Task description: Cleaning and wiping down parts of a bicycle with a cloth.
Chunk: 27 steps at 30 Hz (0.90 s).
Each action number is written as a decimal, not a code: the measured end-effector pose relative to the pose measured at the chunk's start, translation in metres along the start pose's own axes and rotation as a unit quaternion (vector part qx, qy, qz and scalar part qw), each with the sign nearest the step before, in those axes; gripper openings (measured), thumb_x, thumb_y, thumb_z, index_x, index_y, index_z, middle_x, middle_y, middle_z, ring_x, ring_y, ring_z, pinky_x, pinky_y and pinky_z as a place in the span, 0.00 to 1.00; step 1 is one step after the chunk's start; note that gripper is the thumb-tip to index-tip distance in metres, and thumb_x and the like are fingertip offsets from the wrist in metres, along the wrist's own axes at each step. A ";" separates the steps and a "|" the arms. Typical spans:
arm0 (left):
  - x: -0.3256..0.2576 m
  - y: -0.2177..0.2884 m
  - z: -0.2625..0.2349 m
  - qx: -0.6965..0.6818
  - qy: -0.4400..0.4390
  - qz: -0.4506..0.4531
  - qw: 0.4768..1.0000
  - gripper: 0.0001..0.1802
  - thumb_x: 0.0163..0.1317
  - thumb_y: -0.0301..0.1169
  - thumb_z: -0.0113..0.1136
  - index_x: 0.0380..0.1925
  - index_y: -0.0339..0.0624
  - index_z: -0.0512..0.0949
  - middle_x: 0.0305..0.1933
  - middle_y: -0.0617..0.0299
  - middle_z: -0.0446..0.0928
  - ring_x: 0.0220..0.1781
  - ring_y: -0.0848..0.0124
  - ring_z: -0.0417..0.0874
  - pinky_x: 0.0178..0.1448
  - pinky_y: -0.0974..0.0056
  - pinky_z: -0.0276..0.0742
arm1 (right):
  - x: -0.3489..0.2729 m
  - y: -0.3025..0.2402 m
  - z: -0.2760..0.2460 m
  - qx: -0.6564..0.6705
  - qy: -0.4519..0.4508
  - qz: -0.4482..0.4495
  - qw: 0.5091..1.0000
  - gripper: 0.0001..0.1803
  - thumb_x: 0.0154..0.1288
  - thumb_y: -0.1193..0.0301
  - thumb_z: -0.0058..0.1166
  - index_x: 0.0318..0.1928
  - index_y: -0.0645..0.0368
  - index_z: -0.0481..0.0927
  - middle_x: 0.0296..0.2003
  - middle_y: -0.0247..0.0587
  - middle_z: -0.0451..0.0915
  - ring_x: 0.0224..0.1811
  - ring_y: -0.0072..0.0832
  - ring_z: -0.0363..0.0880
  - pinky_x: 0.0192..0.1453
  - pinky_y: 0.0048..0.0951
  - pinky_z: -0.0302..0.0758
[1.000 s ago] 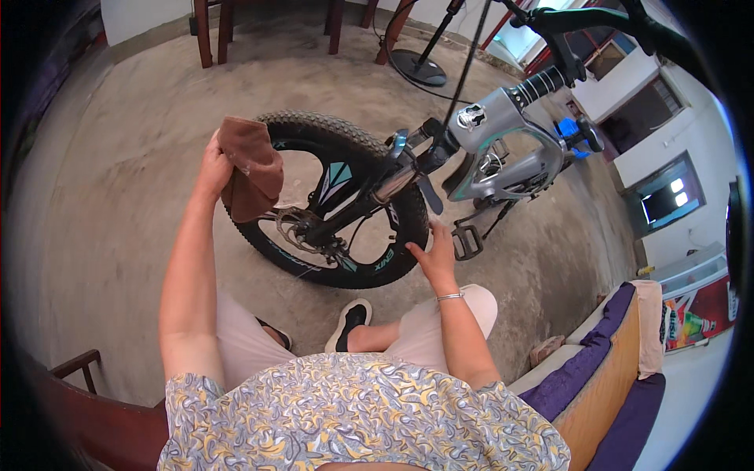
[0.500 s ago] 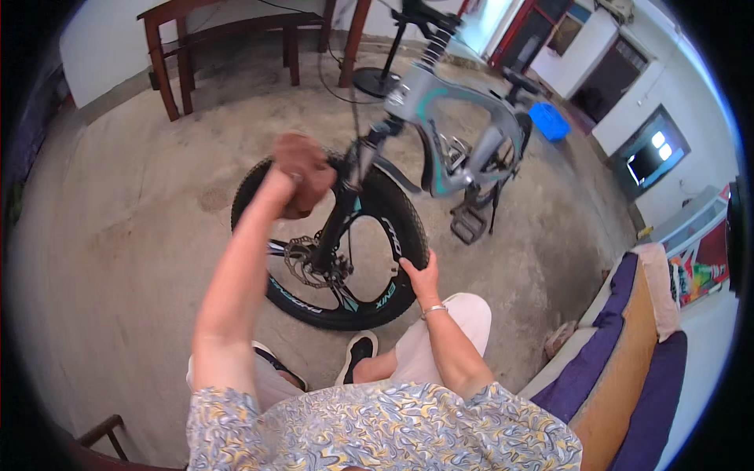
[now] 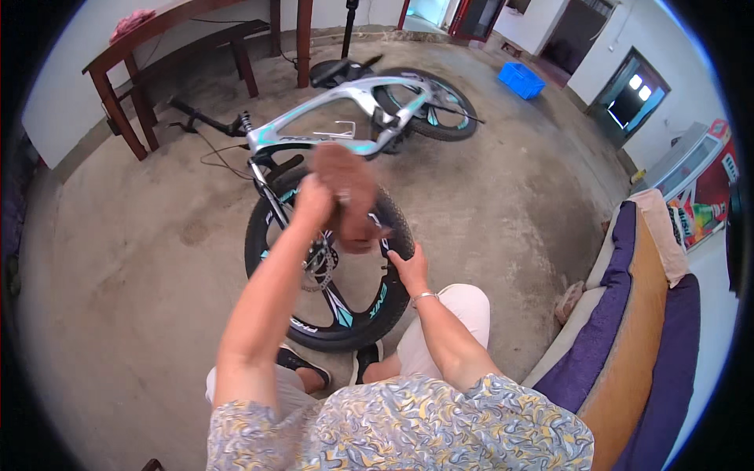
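A grey-and-turquoise bicycle [image 3: 345, 93] lies over on its side, its handlebar [image 3: 206, 119] to the left on the floor and its rear wheel [image 3: 463, 100] at the far side. The front wheel [image 3: 338, 343], with black tyre and wide spokes, stands tilted before my knees. My right hand [image 3: 410, 271] grips the tyre's right edge. Closed round a brown cloth [image 3: 345, 192], my left hand [image 3: 316, 200] is over the wheel's upper part; the cloth is blurred by motion and covers part of the wheel, so I cannot tell whether it touches.
A wooden table [image 3: 169, 31] with a bench [image 3: 196, 49] stands at the far left. Farther right sits a blue crate [image 3: 521, 81]. A sofa with purple and tan covers [image 3: 628, 314] runs along the right, and a glass-doored cooler [image 3: 699, 169] is behind it.
The bicycle has tipped from upright onto its left side, and its front wheel has turned. My left hand with the cloth has moved right. My right hand remains on the tyre.
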State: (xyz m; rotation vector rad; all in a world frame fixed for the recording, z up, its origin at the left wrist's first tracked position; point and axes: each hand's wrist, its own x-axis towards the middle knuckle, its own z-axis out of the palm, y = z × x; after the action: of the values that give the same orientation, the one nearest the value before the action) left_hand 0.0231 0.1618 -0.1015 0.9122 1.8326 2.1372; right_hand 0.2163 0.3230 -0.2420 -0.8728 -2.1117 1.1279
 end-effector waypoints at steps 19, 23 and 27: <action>-0.079 0.001 -0.122 0.056 0.285 -0.290 0.912 0.22 0.58 0.31 0.44 0.53 0.40 0.71 0.45 0.51 0.76 0.45 0.61 0.78 0.48 0.55 0.74 | 0.025 -0.017 -0.007 -0.030 -0.095 -0.008 0.995 0.35 0.47 0.56 0.66 0.51 0.63 0.70 0.44 0.55 0.78 0.47 0.48 0.77 0.50 0.42 0.72; -0.071 -0.021 -0.121 -0.008 0.308 -0.323 0.895 0.20 0.61 0.35 0.47 0.51 0.36 0.71 0.47 0.51 0.76 0.46 0.60 0.79 0.49 0.55 0.75 | 0.027 -0.016 -0.005 -0.038 -0.063 -0.002 0.997 0.36 0.48 0.57 0.66 0.54 0.60 0.68 0.47 0.52 0.77 0.49 0.48 0.75 0.52 0.40 0.72; -0.067 -0.057 -0.140 -0.012 0.319 -0.378 0.869 0.22 0.63 0.39 0.47 0.51 0.34 0.70 0.48 0.51 0.76 0.48 0.59 0.79 0.50 0.54 0.75 | 0.024 -0.018 -0.002 -0.018 -0.054 -0.015 0.998 0.36 0.48 0.58 0.66 0.56 0.60 0.68 0.47 0.52 0.77 0.49 0.46 0.76 0.52 0.39 0.72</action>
State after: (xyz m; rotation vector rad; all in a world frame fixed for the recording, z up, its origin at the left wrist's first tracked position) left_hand -0.0156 0.0239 -0.1839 -0.5628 1.9239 1.9912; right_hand 0.1978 0.3343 -0.2210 -0.8103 -2.2319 1.1484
